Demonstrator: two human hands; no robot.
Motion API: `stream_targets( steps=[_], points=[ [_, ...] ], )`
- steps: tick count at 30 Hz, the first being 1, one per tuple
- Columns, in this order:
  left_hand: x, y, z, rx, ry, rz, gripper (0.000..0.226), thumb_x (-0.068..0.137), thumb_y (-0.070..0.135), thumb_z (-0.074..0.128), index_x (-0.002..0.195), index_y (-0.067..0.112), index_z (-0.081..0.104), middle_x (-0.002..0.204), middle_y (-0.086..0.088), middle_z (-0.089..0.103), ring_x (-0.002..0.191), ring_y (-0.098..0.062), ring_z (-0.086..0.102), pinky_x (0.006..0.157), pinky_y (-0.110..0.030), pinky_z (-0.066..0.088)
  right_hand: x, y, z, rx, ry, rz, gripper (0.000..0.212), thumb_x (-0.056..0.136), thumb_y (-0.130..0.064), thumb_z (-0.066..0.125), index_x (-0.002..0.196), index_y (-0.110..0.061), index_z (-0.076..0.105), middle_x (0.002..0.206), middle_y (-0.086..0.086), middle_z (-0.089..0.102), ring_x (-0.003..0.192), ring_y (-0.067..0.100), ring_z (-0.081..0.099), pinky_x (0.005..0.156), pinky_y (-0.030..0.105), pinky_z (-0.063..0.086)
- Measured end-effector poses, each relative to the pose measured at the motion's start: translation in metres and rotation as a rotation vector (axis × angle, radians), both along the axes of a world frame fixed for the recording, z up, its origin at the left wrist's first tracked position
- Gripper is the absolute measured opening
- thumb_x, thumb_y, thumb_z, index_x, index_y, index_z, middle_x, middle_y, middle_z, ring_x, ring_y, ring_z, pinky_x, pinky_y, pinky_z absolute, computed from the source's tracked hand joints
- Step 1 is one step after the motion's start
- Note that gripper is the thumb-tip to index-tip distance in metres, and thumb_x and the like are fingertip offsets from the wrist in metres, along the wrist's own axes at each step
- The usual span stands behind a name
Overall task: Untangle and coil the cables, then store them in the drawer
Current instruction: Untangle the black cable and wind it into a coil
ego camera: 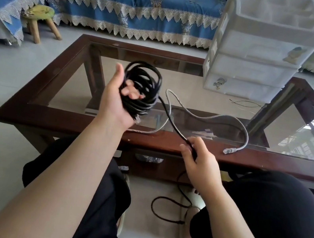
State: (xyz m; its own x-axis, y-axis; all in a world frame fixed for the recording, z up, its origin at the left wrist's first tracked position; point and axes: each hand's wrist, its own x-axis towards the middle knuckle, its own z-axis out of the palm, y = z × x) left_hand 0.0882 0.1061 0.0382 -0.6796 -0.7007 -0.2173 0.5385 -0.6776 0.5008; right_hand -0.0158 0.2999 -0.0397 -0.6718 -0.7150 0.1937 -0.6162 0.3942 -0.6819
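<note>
A small stool [40,18] stood before the blue sofa [130,5]. Above the glass table [63,119], the left hand [116,99] gripped the coiled black cable [142,89]; the right hand [200,164] pinched its loose end. A grey cable [225,118] lay beside, near the white drawer unit [255,58].

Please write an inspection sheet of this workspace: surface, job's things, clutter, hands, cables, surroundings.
Surface: glass-topped wooden coffee table.
Job's things: black cable mostly coiled; grey cable lies loose on the glass; white drawer unit stands on the table, drawers closed.
Clutter: thin wires by the drawer unit.
Hands: left hand holds the black coil; right hand pinches its free length.
Cables: black tail trails to the floor; grey plug at the table's near edge.
Surroundings: blue-covered sofa, small stool.
</note>
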Motion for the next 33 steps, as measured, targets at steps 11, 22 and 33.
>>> stream_targets(
  steps=[11,22,33],
  points=[
    [-0.011,0.011,-0.004,-0.379,-0.712,0.230,0.064,0.087,0.074,0.036,0.065,0.015,0.048,0.045,0.006,0.046,0.042,-0.012,0.051,0.071,-0.033,0.051,0.034,-0.014,0.044,0.008,0.323,0.288,0.018,0.096,-0.030,0.051,0.106,-0.017,0.059,0.090,-0.001,0.069,0.077,0.027,0.063,0.060,0.033,0.045],
    [-0.018,0.044,-0.013,-0.952,-0.850,-0.117,0.081,0.098,0.061,0.009,0.058,0.007,0.052,0.043,0.000,0.050,0.043,-0.010,0.052,0.054,-0.023,0.043,0.017,-0.021,0.091,0.066,0.304,0.261,0.013,0.086,-0.040,0.062,0.092,-0.029,0.067,0.082,-0.010,0.070,0.077,0.009,0.061,0.067,0.030,0.044],
    [-0.007,0.045,-0.013,-1.175,-0.634,-0.769,0.083,0.064,0.090,0.029,0.065,0.009,0.047,0.047,-0.001,0.047,0.043,-0.016,0.048,0.063,-0.028,0.049,-0.011,-0.026,0.077,0.120,-0.036,0.063,0.043,0.068,-0.049,0.076,0.078,-0.014,0.053,0.062,-0.007,0.052,0.052,0.009,0.045,0.054,0.028,0.035]
  ],
)
